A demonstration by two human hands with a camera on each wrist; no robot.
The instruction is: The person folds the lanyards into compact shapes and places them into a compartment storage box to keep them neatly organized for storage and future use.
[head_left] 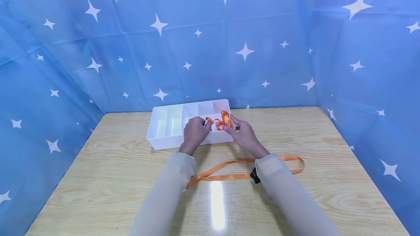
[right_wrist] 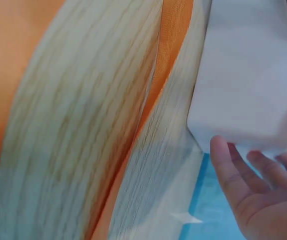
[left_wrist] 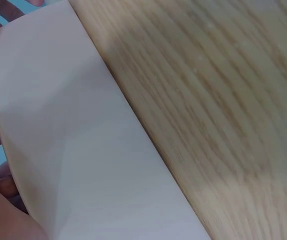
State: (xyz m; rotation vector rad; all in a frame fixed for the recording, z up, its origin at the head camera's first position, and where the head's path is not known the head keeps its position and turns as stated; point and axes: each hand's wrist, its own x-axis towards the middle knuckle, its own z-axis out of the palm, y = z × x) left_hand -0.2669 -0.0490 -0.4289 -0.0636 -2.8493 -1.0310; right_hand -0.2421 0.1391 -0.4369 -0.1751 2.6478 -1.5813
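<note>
While the left hand (head_left: 194, 133) pinches a small orange piece (head_left: 209, 120) between its fingers over the right half of the white box (head_left: 168, 142), the right hand's (head_left: 245, 136) fingers grasp the box's right end, beside an orange bundle (head_left: 225, 118) in the rightmost compartment. An orange ribbon (head_left: 226, 177) lies nearer on the tabletop (head_left: 108, 181).

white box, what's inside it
In the white box, orange ribbon shows at the right end. The left hand covers part of the interior; what lies behind cannot be seen.
</note>
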